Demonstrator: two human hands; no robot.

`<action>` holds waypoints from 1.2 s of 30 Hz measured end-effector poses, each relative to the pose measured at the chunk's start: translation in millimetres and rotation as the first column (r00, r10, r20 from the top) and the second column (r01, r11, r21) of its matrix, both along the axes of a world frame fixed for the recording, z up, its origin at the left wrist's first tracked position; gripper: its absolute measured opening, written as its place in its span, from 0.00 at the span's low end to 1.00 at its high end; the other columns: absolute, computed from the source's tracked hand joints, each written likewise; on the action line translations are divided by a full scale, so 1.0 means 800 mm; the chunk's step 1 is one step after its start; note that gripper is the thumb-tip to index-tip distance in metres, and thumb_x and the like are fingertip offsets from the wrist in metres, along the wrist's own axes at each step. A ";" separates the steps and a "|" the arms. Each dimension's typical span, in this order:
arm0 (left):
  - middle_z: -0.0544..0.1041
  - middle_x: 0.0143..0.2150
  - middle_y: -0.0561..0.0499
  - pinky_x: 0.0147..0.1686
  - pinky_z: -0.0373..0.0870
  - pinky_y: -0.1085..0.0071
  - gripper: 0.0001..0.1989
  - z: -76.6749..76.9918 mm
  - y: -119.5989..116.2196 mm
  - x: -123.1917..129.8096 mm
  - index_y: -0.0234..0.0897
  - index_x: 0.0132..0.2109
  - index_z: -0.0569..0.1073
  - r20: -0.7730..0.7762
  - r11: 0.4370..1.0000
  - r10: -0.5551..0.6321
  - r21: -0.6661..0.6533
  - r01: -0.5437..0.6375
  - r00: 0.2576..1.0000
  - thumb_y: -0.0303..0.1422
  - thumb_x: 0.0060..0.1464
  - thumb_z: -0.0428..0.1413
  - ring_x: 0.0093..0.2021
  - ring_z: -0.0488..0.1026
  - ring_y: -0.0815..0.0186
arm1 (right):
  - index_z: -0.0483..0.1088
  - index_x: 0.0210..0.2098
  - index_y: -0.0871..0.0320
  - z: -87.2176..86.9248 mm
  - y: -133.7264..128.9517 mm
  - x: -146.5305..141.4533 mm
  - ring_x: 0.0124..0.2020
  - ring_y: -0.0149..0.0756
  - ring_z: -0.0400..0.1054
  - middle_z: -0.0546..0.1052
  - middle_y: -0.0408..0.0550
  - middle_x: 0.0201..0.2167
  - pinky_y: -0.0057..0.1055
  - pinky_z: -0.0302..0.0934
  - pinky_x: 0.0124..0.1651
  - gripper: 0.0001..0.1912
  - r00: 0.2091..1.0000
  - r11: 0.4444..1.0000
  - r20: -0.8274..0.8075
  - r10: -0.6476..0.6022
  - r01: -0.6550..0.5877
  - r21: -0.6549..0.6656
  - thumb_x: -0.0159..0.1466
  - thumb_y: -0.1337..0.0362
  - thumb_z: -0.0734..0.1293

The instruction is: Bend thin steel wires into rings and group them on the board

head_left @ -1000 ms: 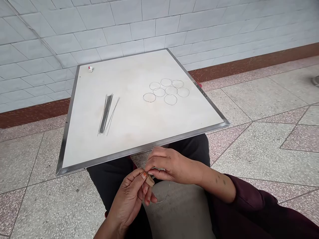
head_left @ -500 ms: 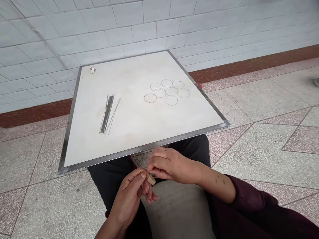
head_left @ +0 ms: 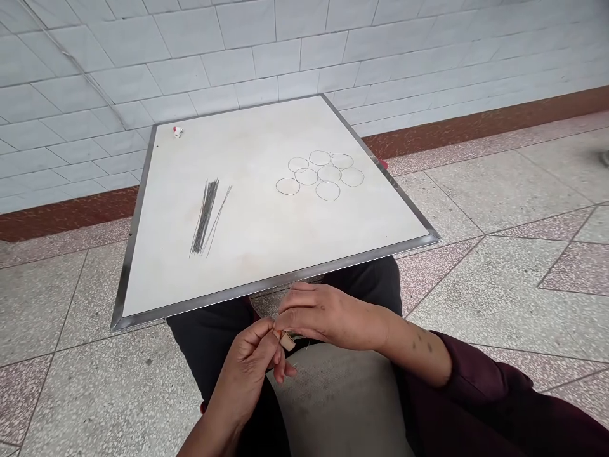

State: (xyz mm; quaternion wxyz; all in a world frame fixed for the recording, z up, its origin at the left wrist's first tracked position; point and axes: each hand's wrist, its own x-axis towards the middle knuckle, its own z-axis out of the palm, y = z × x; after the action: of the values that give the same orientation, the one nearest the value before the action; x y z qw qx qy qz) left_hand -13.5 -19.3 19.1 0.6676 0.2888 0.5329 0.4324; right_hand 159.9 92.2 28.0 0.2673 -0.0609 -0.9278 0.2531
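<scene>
My left hand (head_left: 250,362) and my right hand (head_left: 316,314) meet over my lap, just below the table's front edge. Both are closed, with thumbs and forefingers pinched together at one spot. A thin wire (head_left: 308,343) shows in part by the fingers; the rest of it is hidden behind them. Between the hands is a small tan band (head_left: 287,341), seemingly wrapped round a finger. On the table lie a bundle of straight dark wires (head_left: 204,219), a few loose wires (head_left: 219,219) beside it, and several thin wire rings (head_left: 288,186) overlapping at the right.
The white table (head_left: 257,254) has a grey metal rim and stands near a tiled wall (head_left: 247,63). A small white and red object (head_left: 177,132) sits at its far left corner. Grey cloth (head_left: 337,400) covers my lap. Speckled stone floor (head_left: 476,298) surrounds the table.
My right hand has shifted slightly left and turned over the left fingertips, covering the left thumb's tip. The wire end has moved left. Things on the table have stayed put.
</scene>
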 end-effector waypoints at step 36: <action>0.60 0.21 0.60 0.13 0.59 0.77 0.17 0.008 0.009 0.007 0.38 0.27 0.67 0.138 0.994 0.064 -0.099 -0.051 0.988 0.42 0.57 0.60 0.16 0.47 0.76 | 0.68 0.36 0.58 -0.024 -0.008 -0.016 0.32 0.32 0.65 0.73 0.45 0.30 0.27 0.65 0.37 0.05 0.955 0.969 -0.172 -0.241 0.226 -0.102 0.67 0.72 0.62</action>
State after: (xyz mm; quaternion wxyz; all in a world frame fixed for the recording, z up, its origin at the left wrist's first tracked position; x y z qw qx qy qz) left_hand -8.2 -12.3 25.8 0.7037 0.2101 0.5126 0.4448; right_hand 147.0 86.0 8.8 0.3769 -0.1574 -0.8745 0.2615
